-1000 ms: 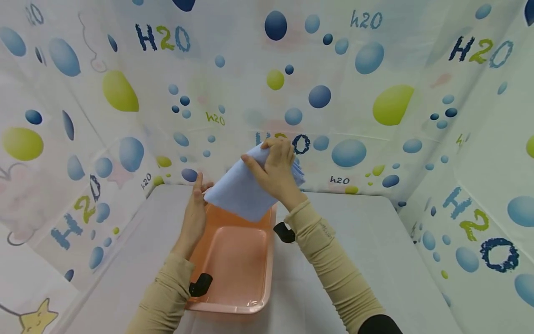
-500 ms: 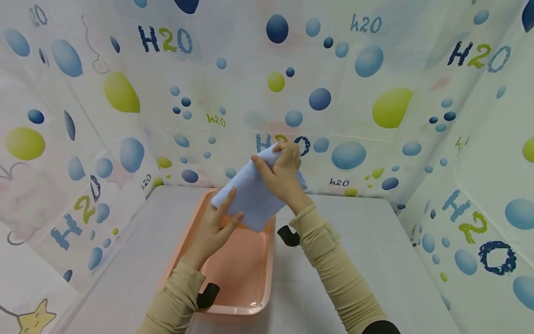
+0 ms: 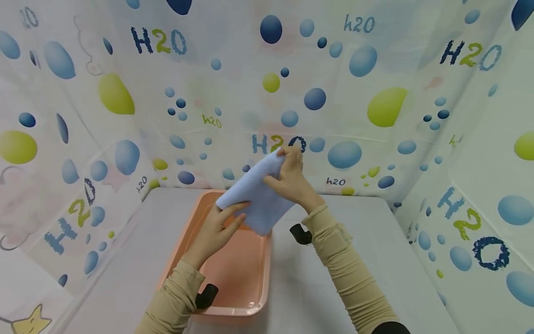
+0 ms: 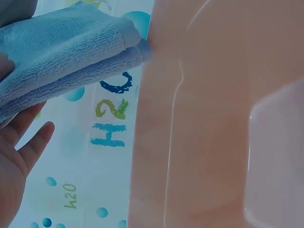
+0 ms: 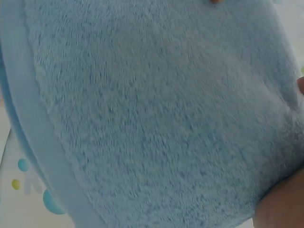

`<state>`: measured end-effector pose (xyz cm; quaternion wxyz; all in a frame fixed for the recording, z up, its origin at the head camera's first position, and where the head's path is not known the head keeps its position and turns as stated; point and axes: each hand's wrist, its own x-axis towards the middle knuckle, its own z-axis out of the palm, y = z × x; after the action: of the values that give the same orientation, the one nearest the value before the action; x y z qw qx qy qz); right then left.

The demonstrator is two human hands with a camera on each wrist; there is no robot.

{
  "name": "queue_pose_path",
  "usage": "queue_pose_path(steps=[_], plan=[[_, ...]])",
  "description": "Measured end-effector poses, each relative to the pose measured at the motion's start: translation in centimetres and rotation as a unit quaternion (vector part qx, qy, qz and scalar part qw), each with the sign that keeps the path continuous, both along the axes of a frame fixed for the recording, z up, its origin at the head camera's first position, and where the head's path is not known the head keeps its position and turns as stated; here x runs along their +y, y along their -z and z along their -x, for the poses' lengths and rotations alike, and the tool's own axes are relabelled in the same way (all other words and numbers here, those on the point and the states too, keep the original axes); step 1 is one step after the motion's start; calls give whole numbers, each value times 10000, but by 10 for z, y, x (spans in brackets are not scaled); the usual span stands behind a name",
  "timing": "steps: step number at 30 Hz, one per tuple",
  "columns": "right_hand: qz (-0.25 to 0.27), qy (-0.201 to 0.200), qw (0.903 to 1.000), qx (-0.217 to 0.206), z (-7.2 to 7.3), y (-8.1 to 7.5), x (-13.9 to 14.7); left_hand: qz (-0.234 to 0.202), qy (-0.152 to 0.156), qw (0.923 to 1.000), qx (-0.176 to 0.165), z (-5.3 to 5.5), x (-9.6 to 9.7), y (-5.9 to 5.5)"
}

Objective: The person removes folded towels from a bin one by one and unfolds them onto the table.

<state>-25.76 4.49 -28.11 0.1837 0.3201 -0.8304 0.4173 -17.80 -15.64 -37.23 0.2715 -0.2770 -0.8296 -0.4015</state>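
Observation:
A folded light-blue towel (image 3: 263,195) hangs tilted in the air above the far part of an orange plastic basin (image 3: 236,273). At its upper right edge my right hand (image 3: 294,181) grips it, thumb across the near face and fingers bent at the top. My left hand (image 3: 213,234) is at the lower left corner, straight fingers touching the cloth, thumb held apart from it. In the left wrist view the towel's (image 4: 71,47) fluffy pile and stacked folds show, with the left fingers reaching partly behind it. Fluffy cloth with a smooth border (image 5: 142,114) fills most of the right wrist view.
The basin stands on a white-covered table (image 3: 342,260), which extends to its right. Behind and at both sides hang white curtains (image 3: 233,93) printed with bubbles and H2O lettering. Black camera mounts (image 3: 301,234) stick out from both wrists.
The left hand has moved from the towel's left tip in toward its lower edge, fingers coming onto the cloth. The right hand has shifted slightly right and down with the towel.

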Motion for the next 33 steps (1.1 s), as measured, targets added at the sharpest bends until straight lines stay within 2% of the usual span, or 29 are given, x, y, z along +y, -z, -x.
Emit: queue_pose_path(steps=[6, 11, 14, 19, 22, 27, 33], plan=[[83, -271, 9994, 196, 5, 8, 9, 57, -20, 10000, -25, 2, 0, 0], [250, -474, 9986, -35, 5, 14, 16, 47, 32, 10000, 66, 3, 1, -3], [313, -586, 9978, 1, 5, 17, 19, 48, 1, 10000, 20, 3, 1, -5], [325, -711, 9962, 396, 9, 23, 25, 62, -125, 9999, -7, 4, 2, -8], [337, -742, 9930, 856, 11, 25, 29, 46, -159, 9999, 16, 6, 2, -9], [364, -492, 9878, 1434, 14, 29, 35, 8, -95, 10000, 3, 8, 4, -13], [340, -167, 9911, 1274, 14, 36, 42, -29, -22, 10000, -59, 9, 7, -17]])
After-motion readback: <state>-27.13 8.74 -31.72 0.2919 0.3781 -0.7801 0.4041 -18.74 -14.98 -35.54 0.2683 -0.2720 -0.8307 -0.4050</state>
